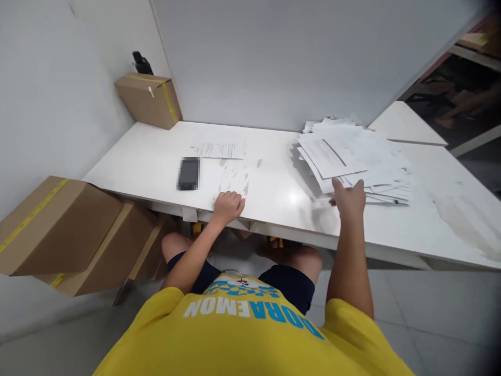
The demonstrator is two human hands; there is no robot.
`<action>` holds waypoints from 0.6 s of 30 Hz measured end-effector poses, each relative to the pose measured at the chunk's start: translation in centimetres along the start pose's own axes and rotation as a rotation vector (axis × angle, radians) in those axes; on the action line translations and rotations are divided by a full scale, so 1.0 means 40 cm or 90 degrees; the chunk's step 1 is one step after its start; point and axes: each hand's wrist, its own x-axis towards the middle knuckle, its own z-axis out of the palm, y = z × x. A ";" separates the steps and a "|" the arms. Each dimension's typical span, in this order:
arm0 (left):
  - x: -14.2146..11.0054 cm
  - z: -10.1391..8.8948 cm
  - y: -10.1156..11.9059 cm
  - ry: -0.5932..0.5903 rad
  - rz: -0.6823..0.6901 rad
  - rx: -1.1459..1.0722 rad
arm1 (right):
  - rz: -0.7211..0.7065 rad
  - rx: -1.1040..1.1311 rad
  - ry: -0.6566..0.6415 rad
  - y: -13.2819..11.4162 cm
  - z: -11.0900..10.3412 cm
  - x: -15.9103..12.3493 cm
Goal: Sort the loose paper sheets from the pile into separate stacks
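Observation:
My left hand (pixel 229 207) rests on the front edge of the white desk (pixel 270 196), its fingers curled in and no object showing in it. To the right, my right hand (pixel 349 199) reaches the near edge of a messy pile of papers (pixel 364 151). Its thumb and a finger stand apart; whether a fingertip touches the top sheet (pixel 329 156) I cannot tell. Beyond my left hand lies a printed sheet (pixel 223 147), flat on the desk. A dark, pixelated phone-like device (pixel 189 174) is to its left.
A taped cardboard box (pixel 146 102) stands at the desk's back left corner, a black object (pixel 142 63) behind it. More cardboard boxes (pixel 58 224) are stacked at the left. A grey partition (pixel 266 62) bounds the back, and a white board (pixel 407 122) lies at the back right.

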 end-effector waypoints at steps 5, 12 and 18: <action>-0.006 0.005 -0.002 -0.001 0.007 -0.008 | -0.089 -0.068 -0.142 -0.036 0.095 -0.198; -0.009 0.009 0.001 -0.007 0.006 0.006 | -0.374 -0.172 -0.340 -0.228 0.386 -0.169; -0.017 0.013 0.005 0.004 0.006 -0.003 | -0.519 -0.246 -0.350 -0.311 0.604 -0.048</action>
